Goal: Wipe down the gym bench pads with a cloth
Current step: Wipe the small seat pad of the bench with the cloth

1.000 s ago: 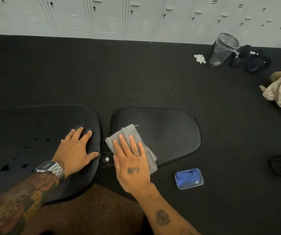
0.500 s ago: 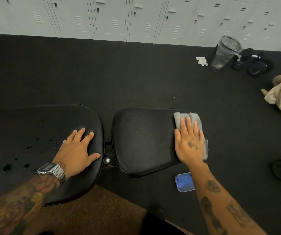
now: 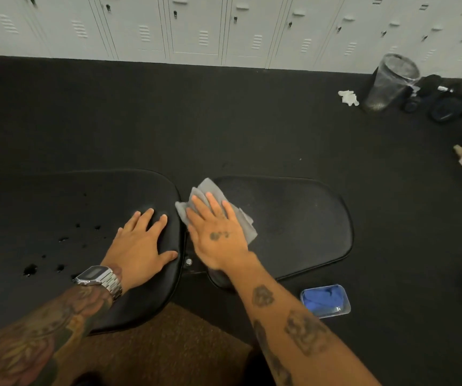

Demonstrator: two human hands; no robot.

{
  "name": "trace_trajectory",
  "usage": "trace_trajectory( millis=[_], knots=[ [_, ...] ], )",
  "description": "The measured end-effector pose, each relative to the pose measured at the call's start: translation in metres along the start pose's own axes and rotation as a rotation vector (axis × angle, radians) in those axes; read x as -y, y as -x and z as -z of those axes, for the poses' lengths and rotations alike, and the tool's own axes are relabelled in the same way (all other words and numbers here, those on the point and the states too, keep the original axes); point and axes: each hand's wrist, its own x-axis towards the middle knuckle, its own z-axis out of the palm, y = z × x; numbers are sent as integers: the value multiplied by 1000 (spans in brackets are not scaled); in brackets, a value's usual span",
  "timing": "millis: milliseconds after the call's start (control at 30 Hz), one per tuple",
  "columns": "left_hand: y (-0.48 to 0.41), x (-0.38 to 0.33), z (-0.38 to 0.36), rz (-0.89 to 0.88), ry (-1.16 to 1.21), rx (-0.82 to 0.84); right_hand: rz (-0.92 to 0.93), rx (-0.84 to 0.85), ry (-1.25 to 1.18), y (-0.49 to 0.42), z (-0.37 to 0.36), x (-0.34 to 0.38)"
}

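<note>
A dark rubber floor [image 3: 224,121] fills most of the view, bounded at twelve o'clock by a row of pale lockers [image 3: 196,26]. Two black pads of a gym bench are seen from above: a larger left pad [image 3: 57,218], marked with dark spots on its surface, and a smaller right pad [image 3: 302,224], the two set just beside each other with a narrow gap and a bolt [image 3: 188,261] between them.

The left hand [image 3: 140,246] is laid flat on the left pad near its three o'clock edge, fingers spread and clamped on nothing; a metal wristwatch [image 3: 99,278] is worn on that wrist. The right hand [image 3: 218,235] is pressed palm-down, fingers extended, on a grey cloth [image 3: 210,190], so that the cloth is pinned against the right pad at its nine o'clock end rather than pinched. Crumpled edges of the cloth are seen beyond the fingertips and at the hand's three o'clock side, one corner reaching over the gap.

On the floor at five o'clock from the right pad, a clear container with blue contents [image 3: 326,300] is placed. At two o'clock, near the lockers, a mesh bin [image 3: 391,82] is tilted, with a white crumpled scrap [image 3: 348,97] just beside it and dark items [image 3: 447,104] on its other side. A brown mat [image 3: 168,344] is visible at six o'clock
</note>
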Motion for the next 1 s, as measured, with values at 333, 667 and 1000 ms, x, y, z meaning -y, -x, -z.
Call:
trace_trajectory(
  millis=[333,667,1000],
  knots=[
    [0,1,2,2,14,15,-378,-154,-2,-34,36,-115],
    [2,0,2,2,25,7,-671,-235,-22,109,20,-129],
    [0,1,-2,9,28,-2,-165,-178,-40,78,-14,7]
  ],
)
